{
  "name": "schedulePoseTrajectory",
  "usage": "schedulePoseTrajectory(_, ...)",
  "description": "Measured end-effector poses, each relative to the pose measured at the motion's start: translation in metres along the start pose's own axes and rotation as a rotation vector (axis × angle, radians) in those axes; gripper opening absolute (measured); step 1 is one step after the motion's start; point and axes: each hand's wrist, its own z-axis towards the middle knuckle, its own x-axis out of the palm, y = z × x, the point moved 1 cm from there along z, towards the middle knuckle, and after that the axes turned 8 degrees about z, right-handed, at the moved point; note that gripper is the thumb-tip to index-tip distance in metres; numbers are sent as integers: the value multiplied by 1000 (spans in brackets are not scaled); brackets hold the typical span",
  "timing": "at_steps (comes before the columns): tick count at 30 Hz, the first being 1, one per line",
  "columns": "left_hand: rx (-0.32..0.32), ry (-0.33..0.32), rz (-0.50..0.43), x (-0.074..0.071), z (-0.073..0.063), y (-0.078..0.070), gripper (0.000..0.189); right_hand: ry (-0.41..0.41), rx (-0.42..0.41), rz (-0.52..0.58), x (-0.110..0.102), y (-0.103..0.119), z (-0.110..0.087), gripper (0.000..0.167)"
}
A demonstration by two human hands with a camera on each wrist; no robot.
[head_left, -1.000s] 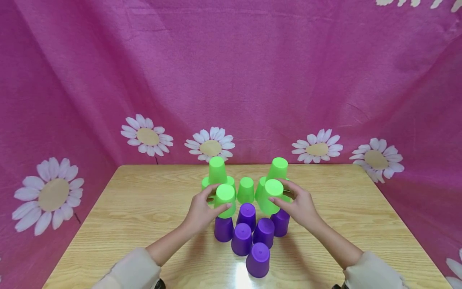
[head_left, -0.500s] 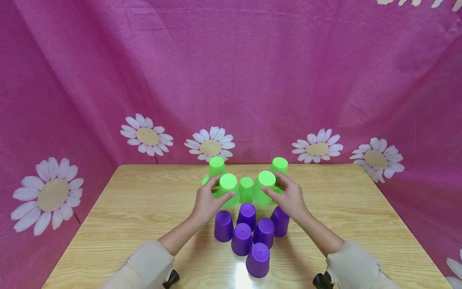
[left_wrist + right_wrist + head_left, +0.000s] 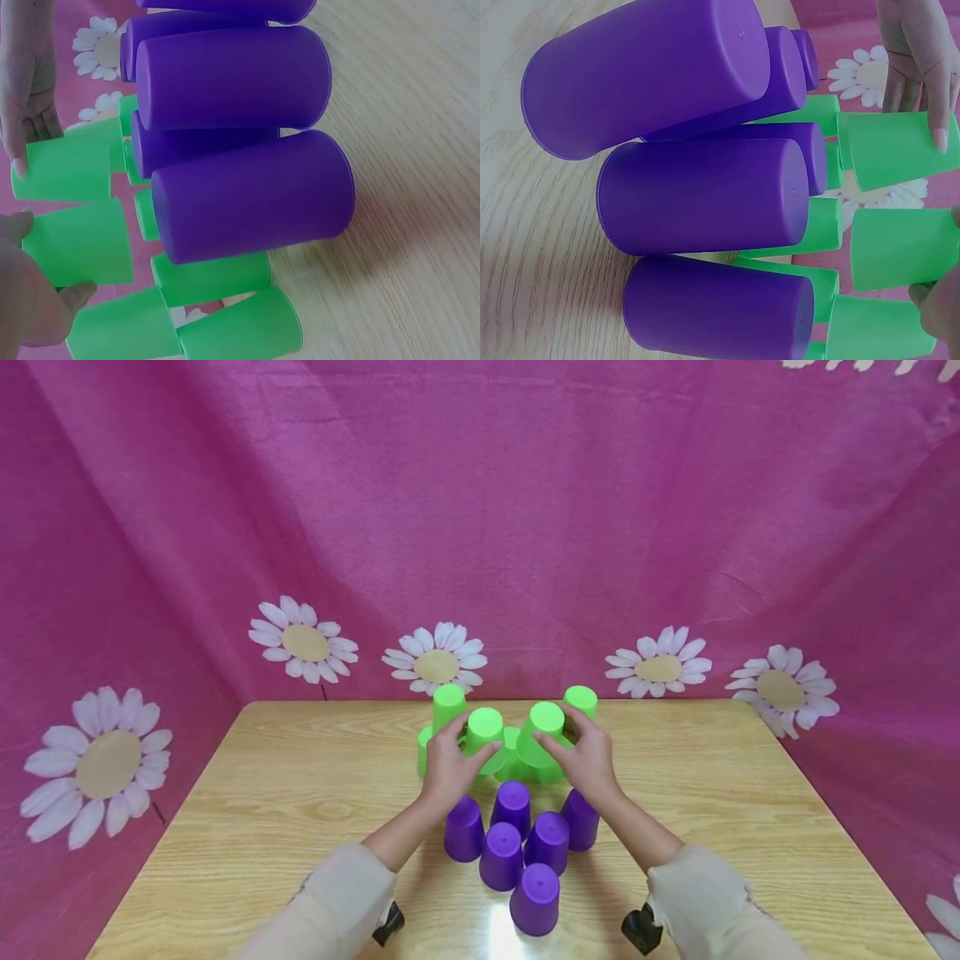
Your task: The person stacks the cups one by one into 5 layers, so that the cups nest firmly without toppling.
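- Six purple cups (image 3: 501, 856) stand upside down on the table (image 3: 300, 802), five behind the frontmost purple cup (image 3: 535, 906).
- Left hand (image 3: 448, 770) pinches one cup, the left held cup (image 3: 484, 727), thumb and fingers spread to its width, behind and left of that frontmost cup.
- Right hand (image 3: 590, 758) likewise grips one, the right held cup (image 3: 542, 727), straight behind it.
- Farther behind: two upper green cups (image 3: 449, 703), at least three lower green cups (image 3: 423, 752), partly hidden.
- Cup insides cannot be seen.
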Motion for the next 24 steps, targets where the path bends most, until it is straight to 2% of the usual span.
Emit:
schedulePoseTrajectory(6, -22, -38, 45, 9, 1, -3, 53, -19, -42, -46, 7, -5, 3, 48)
schedulePoseTrajectory(10, -17, -62, 36, 17, 3, -4, 52, -41, -47, -60, 10, -5, 4, 50)
schedulePoseTrajectory(17, -45, -83, 36, 26, 6, 0, 51, -87, -61, -130, 14, -5, 6, 51)
schedulePoseTrajectory(24, -46, -96, 51, 29, 12, 2, 50, -83, -33, -137, 18, -6, 8, 52)
